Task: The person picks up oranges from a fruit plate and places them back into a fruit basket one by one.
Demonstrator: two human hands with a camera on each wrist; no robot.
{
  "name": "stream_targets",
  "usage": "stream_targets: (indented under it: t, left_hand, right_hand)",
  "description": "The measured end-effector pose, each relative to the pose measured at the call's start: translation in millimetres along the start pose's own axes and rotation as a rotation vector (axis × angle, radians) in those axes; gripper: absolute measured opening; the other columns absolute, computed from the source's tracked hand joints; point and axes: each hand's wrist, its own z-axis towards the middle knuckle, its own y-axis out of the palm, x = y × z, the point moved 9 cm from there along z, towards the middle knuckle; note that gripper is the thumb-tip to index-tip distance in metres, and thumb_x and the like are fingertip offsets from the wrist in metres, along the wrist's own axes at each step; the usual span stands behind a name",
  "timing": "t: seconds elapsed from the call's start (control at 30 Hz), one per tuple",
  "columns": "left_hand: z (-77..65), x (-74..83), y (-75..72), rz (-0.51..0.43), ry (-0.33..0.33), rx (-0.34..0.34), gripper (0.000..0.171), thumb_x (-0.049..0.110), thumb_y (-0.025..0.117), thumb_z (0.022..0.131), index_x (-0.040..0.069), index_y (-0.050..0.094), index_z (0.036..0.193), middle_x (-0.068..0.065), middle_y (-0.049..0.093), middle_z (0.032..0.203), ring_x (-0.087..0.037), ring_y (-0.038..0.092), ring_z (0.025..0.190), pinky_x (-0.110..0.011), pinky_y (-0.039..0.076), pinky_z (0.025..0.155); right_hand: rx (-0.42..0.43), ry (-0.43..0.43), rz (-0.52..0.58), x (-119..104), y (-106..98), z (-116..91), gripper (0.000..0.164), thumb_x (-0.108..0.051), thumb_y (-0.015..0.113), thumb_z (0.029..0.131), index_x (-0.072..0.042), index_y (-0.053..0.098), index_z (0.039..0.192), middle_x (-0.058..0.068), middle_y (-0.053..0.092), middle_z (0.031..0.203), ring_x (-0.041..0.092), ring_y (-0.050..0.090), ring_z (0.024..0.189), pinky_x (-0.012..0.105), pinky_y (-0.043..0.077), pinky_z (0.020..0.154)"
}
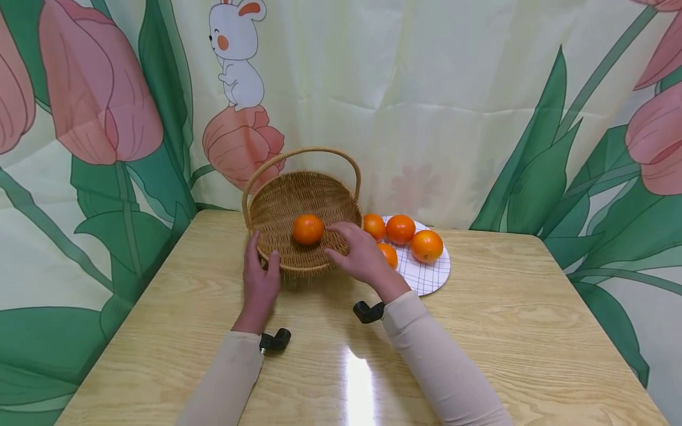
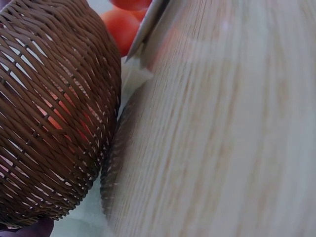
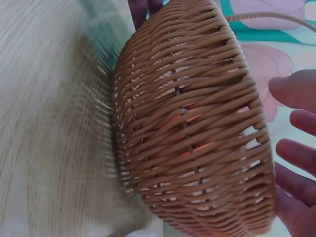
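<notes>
Beige sleeves come nearest, reaching over the table. Largest is the tulip-printed cloth behind, then the wooden table, then the wicker basket near the table's far side, its mouth turned toward the person and its handle up. It looks light and fairly stiff, apt to slide or tip at a small push, so the arched handle or 2 opposite sides seem the best hold. Just beside it lies a round checked plate with 4 orange fruits visible. The left hand touches the basket's left side with extended fingers; whether it bears weight, I cannot tell. The right hand, fingers spread and holding nothing, hovers by the right rim. Smallest, 1 lone fruit sits inside the basket, probably firm, smooth, a little slippery and bruisable, best cupped around its middle.
</notes>
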Motion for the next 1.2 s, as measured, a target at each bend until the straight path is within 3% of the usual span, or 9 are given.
stream_targets:
  t: [0.37,0.6,0.87,1.2]
  left_hand:
    - [1.6,-0.9,1.9,-0.023,-0.006,-0.015,0.062,0.029,0.05,0.099,0.021,0.023,0.154,0.0,0.024,0.159,-0.026,0.031,0.143,-0.049,0.033,0.113]
    - [0.5,-2.0,1.2,0.002,-0.007,-0.008,0.061,0.031,0.05,0.099,0.022,0.024,0.154,0.002,0.025,0.159,-0.027,0.035,0.141,-0.05,0.033,0.113]
    - [0.9,-3.1,0.7,-0.015,-0.005,-0.011,0.062,0.029,0.05,0.099,0.02,0.023,0.154,-0.001,0.025,0.159,-0.027,0.033,0.142,-0.051,0.034,0.111]
    - [0.4,-4.8,1.9,-0.048,-0.017,-0.016,0.062,0.031,0.051,0.099,0.022,0.024,0.153,0.0,0.024,0.159,-0.027,0.034,0.141,-0.05,0.038,0.109]
  right_hand:
    - [0.07,0.051,0.026,17.4,-18.5,-13.2,0.04,-0.031,0.064,0.092,-0.019,0.059,0.13,0.001,0.058,0.133,0.022,0.054,0.125,0.04,0.045,0.105]
    - [0.106,0.069,0.018,28.0,-23.6,-23.1,0.038,-0.028,0.065,0.09,-0.017,0.061,0.127,0.003,0.061,0.126,0.023,0.06,0.094,0.036,0.051,0.085]
    - [0.126,0.109,0.016,44.6,-24.0,-33.5,0.04,-0.029,0.067,0.09,-0.014,0.062,0.126,0.003,0.061,0.127,0.021,0.058,0.116,0.043,0.046,0.101]
    - [0.123,0.193,0.028,64.9,-25.5,-45.7,0.037,-0.029,0.068,0.088,-0.019,0.062,0.124,0.001,0.059,0.129,0.022,0.054,0.123,0.045,0.043,0.105]
